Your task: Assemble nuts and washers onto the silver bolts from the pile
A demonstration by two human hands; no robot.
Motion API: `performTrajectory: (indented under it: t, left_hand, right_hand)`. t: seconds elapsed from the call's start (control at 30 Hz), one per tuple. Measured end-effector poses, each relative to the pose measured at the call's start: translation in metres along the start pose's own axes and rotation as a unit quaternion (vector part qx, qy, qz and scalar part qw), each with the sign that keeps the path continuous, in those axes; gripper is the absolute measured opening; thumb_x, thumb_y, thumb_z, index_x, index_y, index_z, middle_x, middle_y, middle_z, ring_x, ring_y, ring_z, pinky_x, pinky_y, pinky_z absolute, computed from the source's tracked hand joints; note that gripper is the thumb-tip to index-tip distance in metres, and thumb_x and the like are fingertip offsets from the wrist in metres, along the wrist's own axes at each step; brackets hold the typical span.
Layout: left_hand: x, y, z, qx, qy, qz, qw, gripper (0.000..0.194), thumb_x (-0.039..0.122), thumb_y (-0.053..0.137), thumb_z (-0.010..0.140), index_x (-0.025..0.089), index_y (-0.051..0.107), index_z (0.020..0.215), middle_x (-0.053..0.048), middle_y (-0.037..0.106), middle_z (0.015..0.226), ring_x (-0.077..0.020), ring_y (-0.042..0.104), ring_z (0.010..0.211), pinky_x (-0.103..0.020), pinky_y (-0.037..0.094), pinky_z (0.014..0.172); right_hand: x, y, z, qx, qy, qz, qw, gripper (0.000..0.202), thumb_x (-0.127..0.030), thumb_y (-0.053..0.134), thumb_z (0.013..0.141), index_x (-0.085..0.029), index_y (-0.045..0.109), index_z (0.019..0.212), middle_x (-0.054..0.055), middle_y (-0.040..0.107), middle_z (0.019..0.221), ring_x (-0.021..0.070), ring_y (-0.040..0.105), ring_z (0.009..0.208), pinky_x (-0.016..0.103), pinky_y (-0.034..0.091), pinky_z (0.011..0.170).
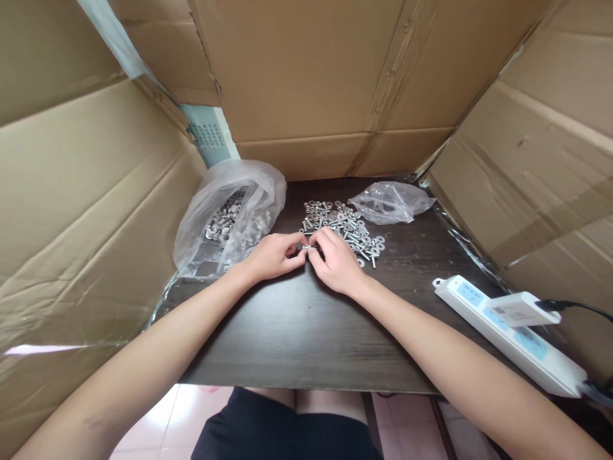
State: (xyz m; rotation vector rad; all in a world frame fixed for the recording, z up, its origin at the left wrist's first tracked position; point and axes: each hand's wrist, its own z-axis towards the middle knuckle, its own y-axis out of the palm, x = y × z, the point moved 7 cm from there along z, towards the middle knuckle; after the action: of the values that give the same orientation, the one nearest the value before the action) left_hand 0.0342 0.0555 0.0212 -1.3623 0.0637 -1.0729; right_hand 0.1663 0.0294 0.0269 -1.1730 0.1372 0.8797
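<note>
My left hand (278, 255) and my right hand (335, 260) meet fingertip to fingertip over the middle of the dark table. Both are closed in a pinch on a small silvery bolt (307, 247) held between them. Fingers cover most of it, so I cannot tell whether a nut or washer is on it. Just beyond my right hand lies a loose pile of bolts, nuts and flat washers (342, 220). To the left of my left hand stands an open clear plastic bag (258, 176) with many shiny metal pieces (224, 223) inside.
A crumpled clear bag (395, 203) lies behind the pile at the right. On the right side sits a white power strip (512, 335) with a white adapter (522, 309) and black cable plugged in. Cardboard walls (306, 76) enclose the dark table (287, 338) on three sides.
</note>
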Motion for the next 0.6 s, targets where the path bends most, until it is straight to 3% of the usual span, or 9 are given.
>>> performTrajectory:
  t: [0.6]
  left_hand:
    - [-0.0002,-0.0003,0.0002,-0.004,-0.006,0.001,1.000,0.019,0.033,0.058,0.089,0.017,0.066,0.095,0.007,0.049,0.059,-0.0096,0.041,0.052,-0.023,0.030,0.058]
  right_hand:
    - [-0.0009,0.0001,-0.0002,-0.001,-0.004,-0.006,1.000,0.004,-0.023,0.050,0.093,-0.023,0.053,0.094,0.009,0.062,0.101,0.0256,0.059,0.091,0.040,0.046,0.083]
